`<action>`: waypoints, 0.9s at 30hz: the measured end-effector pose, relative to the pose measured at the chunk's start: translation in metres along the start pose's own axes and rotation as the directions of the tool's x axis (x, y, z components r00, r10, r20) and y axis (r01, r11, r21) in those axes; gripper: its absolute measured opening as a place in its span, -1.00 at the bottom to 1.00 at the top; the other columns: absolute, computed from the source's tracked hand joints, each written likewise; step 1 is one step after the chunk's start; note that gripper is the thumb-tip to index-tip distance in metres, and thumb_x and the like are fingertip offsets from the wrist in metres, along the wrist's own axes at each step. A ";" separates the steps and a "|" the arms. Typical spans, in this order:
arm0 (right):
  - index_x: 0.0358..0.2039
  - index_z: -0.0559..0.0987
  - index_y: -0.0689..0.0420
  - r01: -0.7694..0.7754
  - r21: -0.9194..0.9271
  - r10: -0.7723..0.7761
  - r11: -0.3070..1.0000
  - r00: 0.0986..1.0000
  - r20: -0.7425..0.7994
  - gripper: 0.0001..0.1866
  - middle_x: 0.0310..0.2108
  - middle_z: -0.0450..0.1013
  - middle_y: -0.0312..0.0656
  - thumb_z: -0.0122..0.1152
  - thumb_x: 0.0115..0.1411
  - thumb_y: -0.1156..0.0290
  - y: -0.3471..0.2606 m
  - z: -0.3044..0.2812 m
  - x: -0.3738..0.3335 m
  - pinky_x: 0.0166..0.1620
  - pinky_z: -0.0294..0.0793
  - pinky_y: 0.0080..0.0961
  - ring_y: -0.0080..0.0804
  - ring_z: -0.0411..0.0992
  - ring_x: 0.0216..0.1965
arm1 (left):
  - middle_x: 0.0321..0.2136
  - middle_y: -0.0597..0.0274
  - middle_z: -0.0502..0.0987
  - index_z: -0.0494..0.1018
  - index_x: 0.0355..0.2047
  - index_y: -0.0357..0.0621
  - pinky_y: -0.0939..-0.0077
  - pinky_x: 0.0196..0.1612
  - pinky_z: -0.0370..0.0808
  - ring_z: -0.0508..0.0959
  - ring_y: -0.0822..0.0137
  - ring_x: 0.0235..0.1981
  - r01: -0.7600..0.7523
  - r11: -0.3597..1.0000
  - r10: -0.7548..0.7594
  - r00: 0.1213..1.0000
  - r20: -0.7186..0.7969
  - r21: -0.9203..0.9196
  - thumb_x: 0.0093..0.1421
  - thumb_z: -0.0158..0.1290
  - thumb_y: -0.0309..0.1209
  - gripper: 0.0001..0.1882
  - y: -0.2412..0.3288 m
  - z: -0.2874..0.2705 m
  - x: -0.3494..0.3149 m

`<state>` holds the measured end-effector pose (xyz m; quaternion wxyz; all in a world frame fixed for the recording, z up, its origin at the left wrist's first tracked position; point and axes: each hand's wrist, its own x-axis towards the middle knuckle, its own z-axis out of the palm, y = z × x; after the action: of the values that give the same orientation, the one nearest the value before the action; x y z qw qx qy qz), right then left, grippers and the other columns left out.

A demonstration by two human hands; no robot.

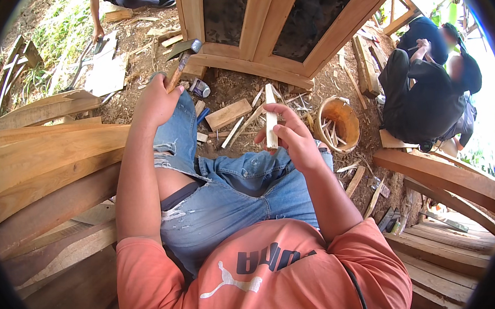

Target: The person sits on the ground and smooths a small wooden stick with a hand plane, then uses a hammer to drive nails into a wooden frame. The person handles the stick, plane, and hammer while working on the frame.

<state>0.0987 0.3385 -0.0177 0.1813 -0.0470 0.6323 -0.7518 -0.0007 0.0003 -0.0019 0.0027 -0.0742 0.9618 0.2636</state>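
Observation:
My left hand (156, 102) is wrapped round the wooden handle of a hammer (178, 72), raised above my left knee. Its shiny round striking face points away to the right, and a dark, flat, blade-like piece shows on the other side of the head. Between the fingers and thumb of my right hand (296, 133) stands a short, pale wooden strip (271, 122), held nearly upright over my lap. The hammer and the strip are well apart. Ahead of both hands is a large wooden panelled frame (253, 65) with dark panels.
A bucket (343, 120) holding wood slivers stands beyond my right hand. Offcuts, including a wood block (228, 115), and a can (200, 88) lie on the ground. Stacked boards (54, 149) rise at left, beams (442, 179) at right. People (431, 95) crouch at right; another reaches down at upper left.

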 end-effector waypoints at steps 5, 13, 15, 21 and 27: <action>0.46 0.27 0.16 0.009 0.004 -0.009 1.000 1.000 0.006 -0.43 -0.15 0.69 -0.02 -0.07 0.46 0.46 0.000 0.000 -0.001 -0.17 0.57 -0.44 -0.46 0.60 -0.21 | 0.10 -0.34 0.64 0.39 0.34 -0.41 0.00 0.21 0.54 0.66 -0.24 0.15 0.032 0.999 -0.033 0.997 0.066 0.012 0.41 0.23 -0.03 -0.26 0.005 -0.006 -0.001; 0.51 0.22 0.14 0.062 -0.024 -0.062 0.998 0.998 0.031 -0.38 -0.20 0.64 -0.09 -0.03 0.45 0.53 0.007 0.001 -0.003 -0.13 0.56 -0.44 -0.49 0.57 -0.22 | 0.16 -0.38 0.61 0.36 0.36 -0.43 -0.01 0.26 0.52 0.62 -0.26 0.20 0.047 0.998 -0.050 0.995 0.081 0.039 0.41 0.23 -0.02 -0.23 0.007 -0.007 -0.001; 0.55 0.17 0.14 0.072 -0.028 -0.071 0.997 0.997 0.038 -0.33 -0.21 0.63 -0.10 -0.04 0.45 0.54 0.007 0.002 -0.004 -0.12 0.56 -0.44 -0.49 0.56 -0.22 | 0.16 -0.39 0.61 0.36 0.36 -0.44 -0.01 0.26 0.52 0.63 -0.26 0.20 0.046 0.998 -0.049 0.995 0.082 0.037 0.41 0.23 -0.03 -0.23 0.006 -0.007 -0.001; 0.69 -0.20 0.08 0.128 -0.072 -0.126 0.989 0.991 0.042 -0.09 -0.23 0.61 -0.08 -0.08 0.43 0.58 0.006 0.006 -0.006 -0.09 0.57 -0.43 -0.44 0.55 -0.23 | 0.06 -0.35 0.65 0.41 0.26 -0.40 -0.02 0.18 0.55 0.67 -0.25 0.11 0.042 0.998 -0.045 0.996 0.072 0.039 0.40 0.23 -0.04 -0.32 0.006 -0.005 0.000; 0.70 -0.32 0.07 0.083 -0.045 -0.083 0.996 0.997 0.011 -0.04 -0.23 0.61 -0.04 -0.10 0.42 0.60 0.004 0.005 -0.009 -0.14 0.59 -0.38 -0.40 0.56 -0.22 | -0.06 -0.27 0.68 0.49 0.08 -0.30 -0.06 0.07 0.59 0.70 -0.25 -0.01 0.012 0.999 -0.013 1.000 0.024 0.051 0.40 0.22 -0.04 -0.46 -0.003 0.003 0.002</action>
<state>0.1094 0.3358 -0.0189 0.1516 -0.0807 0.6459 -0.7438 -0.0022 -0.0008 -0.0059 0.0178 -0.0768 0.9676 0.2400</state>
